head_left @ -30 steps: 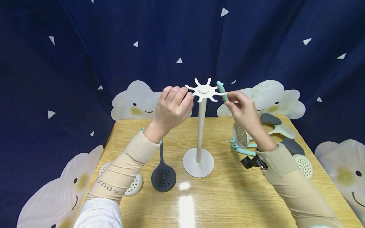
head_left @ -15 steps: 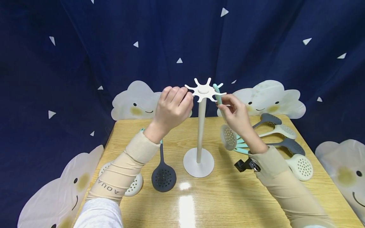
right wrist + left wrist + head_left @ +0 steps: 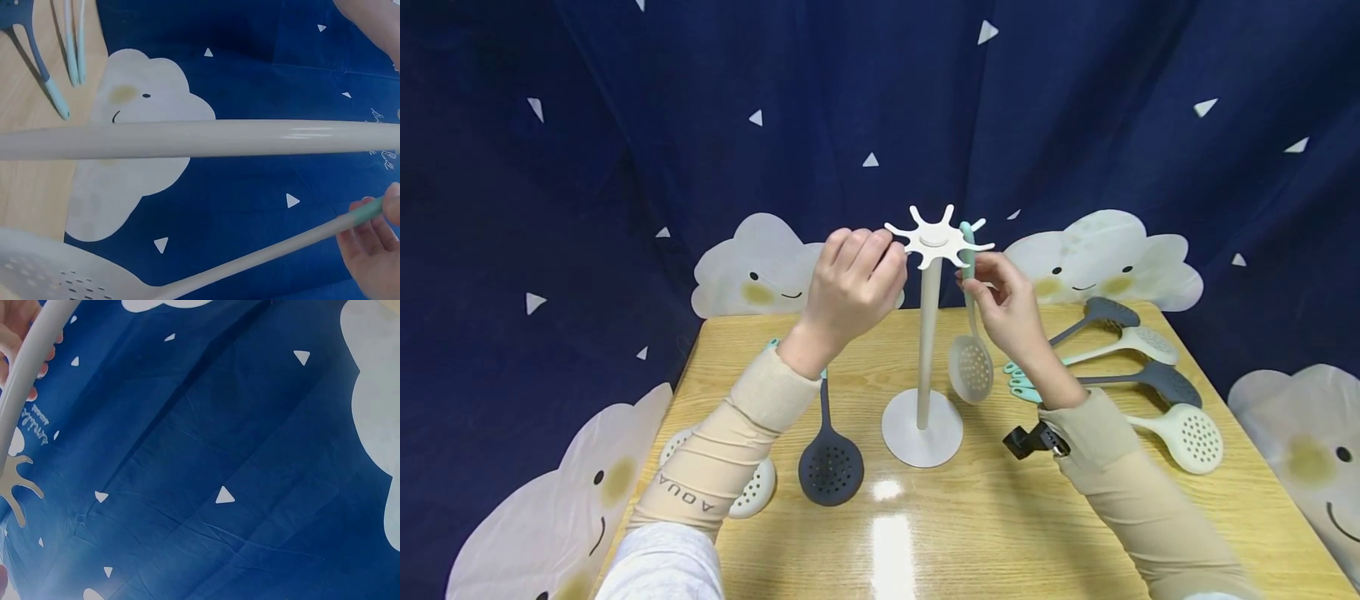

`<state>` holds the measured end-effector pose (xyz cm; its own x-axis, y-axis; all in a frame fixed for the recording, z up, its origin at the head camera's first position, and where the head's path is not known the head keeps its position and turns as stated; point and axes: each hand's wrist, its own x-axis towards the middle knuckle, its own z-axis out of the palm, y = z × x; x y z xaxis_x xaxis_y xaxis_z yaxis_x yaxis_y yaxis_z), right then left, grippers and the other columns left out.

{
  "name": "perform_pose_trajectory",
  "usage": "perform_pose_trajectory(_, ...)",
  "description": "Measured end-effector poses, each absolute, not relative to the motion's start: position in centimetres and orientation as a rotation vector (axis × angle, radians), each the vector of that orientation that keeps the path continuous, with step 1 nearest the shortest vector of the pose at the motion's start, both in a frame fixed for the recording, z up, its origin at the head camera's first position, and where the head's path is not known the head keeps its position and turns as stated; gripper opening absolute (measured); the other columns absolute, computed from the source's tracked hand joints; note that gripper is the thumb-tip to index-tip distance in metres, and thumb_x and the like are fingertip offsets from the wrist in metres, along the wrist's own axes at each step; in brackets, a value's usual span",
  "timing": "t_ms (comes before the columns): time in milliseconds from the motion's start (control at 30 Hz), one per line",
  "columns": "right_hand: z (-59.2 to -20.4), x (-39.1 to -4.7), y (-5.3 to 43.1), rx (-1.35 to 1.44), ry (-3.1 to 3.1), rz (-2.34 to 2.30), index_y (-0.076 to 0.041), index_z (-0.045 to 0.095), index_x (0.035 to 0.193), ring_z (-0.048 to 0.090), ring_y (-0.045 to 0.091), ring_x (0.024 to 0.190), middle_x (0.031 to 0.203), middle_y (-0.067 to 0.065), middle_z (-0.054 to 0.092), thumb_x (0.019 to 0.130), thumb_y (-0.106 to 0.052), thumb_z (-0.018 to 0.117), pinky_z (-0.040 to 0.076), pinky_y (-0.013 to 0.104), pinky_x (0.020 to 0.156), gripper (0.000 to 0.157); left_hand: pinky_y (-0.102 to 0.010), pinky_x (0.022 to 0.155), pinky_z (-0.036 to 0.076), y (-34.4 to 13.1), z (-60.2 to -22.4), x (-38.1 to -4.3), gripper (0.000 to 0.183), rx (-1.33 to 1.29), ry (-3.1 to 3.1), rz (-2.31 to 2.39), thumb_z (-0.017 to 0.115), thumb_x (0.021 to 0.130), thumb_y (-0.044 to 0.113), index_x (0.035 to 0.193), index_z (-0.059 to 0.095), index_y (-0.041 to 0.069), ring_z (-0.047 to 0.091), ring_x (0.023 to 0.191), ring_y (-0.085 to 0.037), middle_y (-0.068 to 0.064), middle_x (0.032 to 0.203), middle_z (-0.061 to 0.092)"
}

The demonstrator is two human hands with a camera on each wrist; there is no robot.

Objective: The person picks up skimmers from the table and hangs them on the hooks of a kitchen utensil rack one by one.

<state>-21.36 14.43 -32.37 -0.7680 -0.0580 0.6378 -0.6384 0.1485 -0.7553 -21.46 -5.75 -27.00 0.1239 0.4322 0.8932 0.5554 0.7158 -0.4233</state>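
Note:
A white utensil stand [image 3: 927, 350] with a ring of hooks on top rises from a round base. My left hand [image 3: 855, 287] has its fingers curled at the hooks on the left side and grips the stand there; its fingertips are hidden in the head view. On the other side, my right hand [image 3: 1006, 304] pinches the mint-green handle of a cream skimmer [image 3: 972, 368]. The skimmer hangs nearly upright, perforated head down, beside the pole. Its handle top overlaps the right hooks in the head view. In the right wrist view, the skimmer's shaft [image 3: 262, 258] slants below the pole.
Several skimmers and turners lie on the wooden table [image 3: 1000, 517] at the right, including a cream skimmer [image 3: 1195, 439] and a dark turner [image 3: 1165, 383]. At left are a dark skimmer [image 3: 831, 467] and a white perforated utensil [image 3: 756, 492] partly under my sleeve. A blue curtain [image 3: 820, 100] hangs behind.
My right hand has moved left with the skimmer, bringing its handle in among the right hooks. The skimmer has swung from tilted to nearly upright. My left hand has stayed put.

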Motion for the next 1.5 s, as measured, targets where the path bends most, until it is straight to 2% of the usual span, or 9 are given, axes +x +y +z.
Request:
perform_pose_trajectory(167,-32.5,-21.3,14.1,0.642,-1.974,1.673,0.011,0.053,0.109,0.063,0.018,0.088,0.091,0.01,0.061,0.083,0.009,0.056,0.049,0.018,0.075,0.025,-0.035,0.068,0.043,-5.8,-27.0,-21.5,0.006,-0.845,-1.504,-0.111,0.054,0.081,0.006,0.081,0.059,0.002,0.052,0.074,-0.025,-0.01,0.083,0.059)
perform_pose_trajectory(300,-32.7,-21.3,13.8,0.621,-1.967,1.689,0.012,0.052,0.109,0.062,0.01,0.087,0.091,0.008,0.061,0.084,0.009,0.056,0.048,0.017,0.074,0.026,-0.034,0.068,0.043,-5.8,-27.0,-21.4,0.007,-0.841,-1.507,-0.104,0.053,0.082,0.006,0.08,0.06,0.003,0.052,0.074,-0.025,-0.01,0.083,0.059)
perform_pose_trajectory(400,-32.8,-21.3,13.7,0.616,-1.963,1.687,0.012,0.052,0.109,0.061,0.009,0.087,0.092,0.011,0.061,0.084,0.008,0.055,0.048,0.017,0.074,0.025,-0.034,0.069,0.043,-5.8,-27.1,-21.5,0.008,-0.839,-1.506,-0.101,0.052,0.082,0.006,0.081,0.059,0.003,0.052,0.074,-0.025,-0.01,0.083,0.058)
perform_pose_trajectory(533,-32.9,-21.3,13.6,0.615,-1.979,1.672,0.01,0.052,0.111,0.062,0.019,0.089,0.095,0.02,0.06,0.086,0.006,0.054,0.047,0.017,0.074,0.025,-0.035,0.069,0.043,-5.7,-27.1,-21.5,0.006,-0.84,-1.508,-0.105,0.053,0.081,0.005,0.081,0.059,0.003,0.052,0.075,-0.025,-0.01,0.084,0.058)
perform_pose_trajectory(767,-32.9,-21.1,13.4,0.597,-1.994,1.678,0.011,0.052,0.111,0.062,0.026,0.09,0.095,0.023,0.06,0.085,0.005,0.056,0.047,0.017,0.071,0.027,-0.035,0.069,0.043,-5.7,-27.1,-21.4,0.004,-0.841,-1.508,-0.105,0.055,0.08,0.005,0.082,0.058,0.002,0.052,0.074,-0.025,-0.01,0.084,0.058)
perform_pose_trajectory(1100,-32.8,-21.0,13.2,0.603,-2.011,1.687,0.012,0.05,0.113,0.058,-0.002,0.087,0.097,0.03,0.057,0.087,0.004,0.052,0.046,0.015,0.075,0.027,-0.035,0.069,0.042,-5.7,-27.2,-21.5,0.005,-0.839,-1.508,-0.115,0.053,0.081,0.004,0.081,0.058,0.002,0.051,0.074,-0.025,-0.01,0.084,0.058)
perform_pose_trajectory(1200,-32.8,-21.0,13.3,0.595,-2.028,1.693,0.011,0.05,0.115,0.058,0.002,0.089,0.098,0.027,0.058,0.088,0.004,0.052,0.046,0.015,0.075,0.028,-0.036,0.068,0.042,-5.7,-27.2,-21.6,0.005,-0.841,-1.505,-0.118,0.053,0.081,0.004,0.081,0.058,0.002,0.051,0.074,-0.026,-0.01,0.084,0.058)
perform_pose_trajectory(1400,-32.7,-20.8,13.7,0.608,-2.085,1.713,0.011,0.048,0.119,0.057,0.026,0.097,0.105,0.026,0.058,0.088,0.004,0.053,0.045,0.016,0.08,0.032,-0.035,0.069,0.042,-5.7,-27.2,-21.6,0.004,-0.841,-1.505,-0.107,0.055,0.079,0.003,0.082,0.058,0.002,0.052,0.075,-0.025,-0.01,0.084,0.058)
perform_pose_trajectory(1500,-32.7,-20.8,13.9,0.616,-2.118,1.712,0.01,0.045,0.123,0.056,0.021,0.1,0.111,0.027,0.056,0.087,0.006,0.053,0.044,0.019,0.085,0.037,-0.035,0.069,0.042,-5.8,-27.1,-21.6,0.004,-0.842,-1.508,-0.108,0.056,0.079,0.004,0.082,0.058,0.002,0.052,0.075,-0.025,-0.01,0.083,0.058)
